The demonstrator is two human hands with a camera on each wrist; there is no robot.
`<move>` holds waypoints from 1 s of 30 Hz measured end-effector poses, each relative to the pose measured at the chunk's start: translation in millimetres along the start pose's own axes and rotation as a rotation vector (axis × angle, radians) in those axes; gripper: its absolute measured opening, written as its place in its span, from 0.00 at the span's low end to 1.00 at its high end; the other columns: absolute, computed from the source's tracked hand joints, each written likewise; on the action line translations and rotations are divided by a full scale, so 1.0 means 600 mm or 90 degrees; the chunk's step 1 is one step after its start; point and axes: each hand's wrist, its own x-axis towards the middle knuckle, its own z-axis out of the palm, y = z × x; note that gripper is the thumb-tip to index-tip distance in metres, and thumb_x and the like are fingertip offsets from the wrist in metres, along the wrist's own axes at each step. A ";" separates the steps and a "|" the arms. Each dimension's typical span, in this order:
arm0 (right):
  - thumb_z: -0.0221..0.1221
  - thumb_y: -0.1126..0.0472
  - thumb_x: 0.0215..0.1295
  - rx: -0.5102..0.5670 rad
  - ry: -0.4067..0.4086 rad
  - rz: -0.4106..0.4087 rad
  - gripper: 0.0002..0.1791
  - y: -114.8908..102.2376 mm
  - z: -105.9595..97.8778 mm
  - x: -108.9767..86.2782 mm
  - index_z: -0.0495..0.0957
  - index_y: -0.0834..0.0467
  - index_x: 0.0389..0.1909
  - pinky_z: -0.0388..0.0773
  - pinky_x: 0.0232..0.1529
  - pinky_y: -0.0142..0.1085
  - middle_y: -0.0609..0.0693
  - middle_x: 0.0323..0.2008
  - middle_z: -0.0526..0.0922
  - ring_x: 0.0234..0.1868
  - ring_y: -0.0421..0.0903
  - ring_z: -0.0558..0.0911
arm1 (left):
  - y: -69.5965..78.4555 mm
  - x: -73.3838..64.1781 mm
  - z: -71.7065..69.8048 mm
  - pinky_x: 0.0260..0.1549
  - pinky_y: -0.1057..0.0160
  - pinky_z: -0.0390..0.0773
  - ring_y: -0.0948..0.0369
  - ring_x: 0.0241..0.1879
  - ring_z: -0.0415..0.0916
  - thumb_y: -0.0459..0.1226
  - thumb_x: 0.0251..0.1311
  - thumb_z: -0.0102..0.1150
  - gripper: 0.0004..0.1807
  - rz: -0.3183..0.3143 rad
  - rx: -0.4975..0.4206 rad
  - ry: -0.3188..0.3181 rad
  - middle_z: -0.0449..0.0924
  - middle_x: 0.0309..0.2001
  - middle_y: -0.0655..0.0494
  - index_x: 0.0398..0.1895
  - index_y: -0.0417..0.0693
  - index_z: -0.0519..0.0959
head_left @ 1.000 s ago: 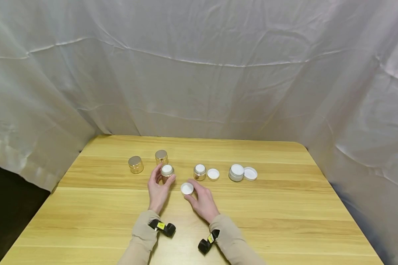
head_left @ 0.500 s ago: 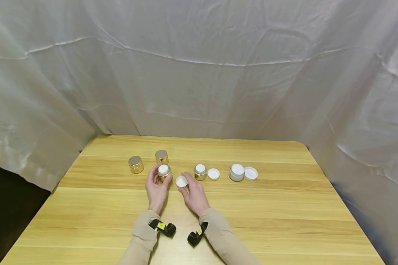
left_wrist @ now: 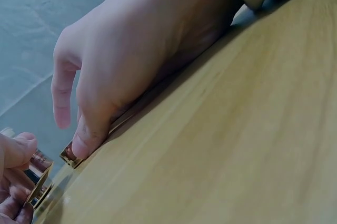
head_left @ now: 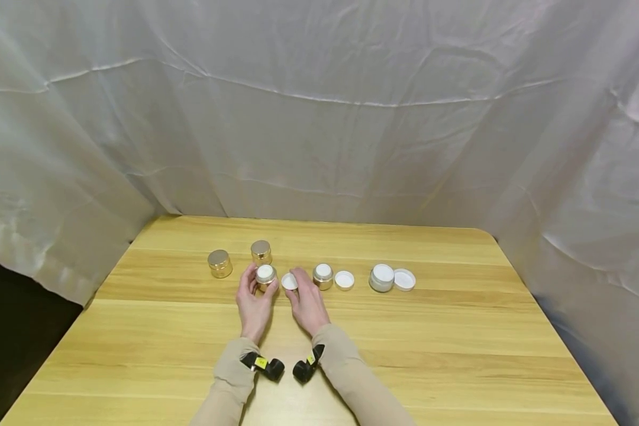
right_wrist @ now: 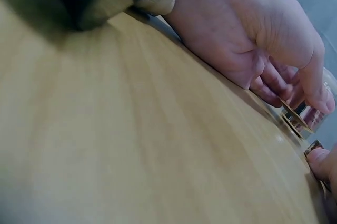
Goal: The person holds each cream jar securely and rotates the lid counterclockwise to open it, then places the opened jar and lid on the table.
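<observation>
In the head view my left hand (head_left: 254, 305) grips a small gold jar (head_left: 267, 278) whose lid is off, showing a white top. Its thumb lies on the near side of the jar, fingers round the far side. Just to the right, my right hand (head_left: 307, 302) holds a round lid (head_left: 290, 281), white inside up, between thumb and fingers. From the right wrist view, the lid's gold rim (right_wrist: 296, 118) sits tilted, close to the wooden surface; whether it touches cannot be told. The left wrist view shows the left thumb (left_wrist: 81, 142) against the jar's gold base.
Two closed gold jars, one at the left (head_left: 220, 264) and one behind my left hand (head_left: 261, 252), stand on the wooden table (head_left: 431, 355). To the right are an open gold jar (head_left: 323, 277) beside its lid (head_left: 344, 280) and a larger open jar (head_left: 381, 278) beside its lid (head_left: 404, 280). Grey curtains (head_left: 319, 148) surround the table.
My right hand has carried the lid leftward and farther from me, up beside the gold jar. The left hand keeps its grip on the jar, which has shifted only slightly.
</observation>
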 end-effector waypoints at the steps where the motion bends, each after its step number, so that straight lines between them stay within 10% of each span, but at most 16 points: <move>1: 0.62 0.67 0.67 -0.004 0.001 -0.001 0.24 0.000 0.001 0.001 0.72 0.65 0.64 0.75 0.69 0.49 0.65 0.64 0.76 0.65 0.61 0.77 | 0.000 0.000 0.001 0.72 0.47 0.68 0.41 0.65 0.72 0.23 0.56 0.67 0.36 0.000 0.003 -0.001 0.73 0.64 0.34 0.69 0.35 0.65; 17: 0.56 0.65 0.72 -0.023 -0.059 0.017 0.30 -0.003 -0.006 -0.001 0.63 0.67 0.72 0.59 0.78 0.53 0.66 0.74 0.62 0.77 0.61 0.60 | 0.003 0.002 0.003 0.75 0.46 0.65 0.40 0.68 0.70 0.24 0.56 0.66 0.36 0.013 0.027 0.000 0.73 0.65 0.34 0.69 0.37 0.65; 30: 0.55 0.70 0.70 0.017 -0.121 -0.068 0.31 0.002 -0.062 -0.085 0.62 0.68 0.73 0.57 0.79 0.53 0.64 0.77 0.59 0.79 0.58 0.58 | 0.003 0.001 0.002 0.69 0.44 0.71 0.41 0.63 0.74 0.25 0.54 0.69 0.40 0.013 0.099 -0.002 0.75 0.64 0.35 0.70 0.39 0.63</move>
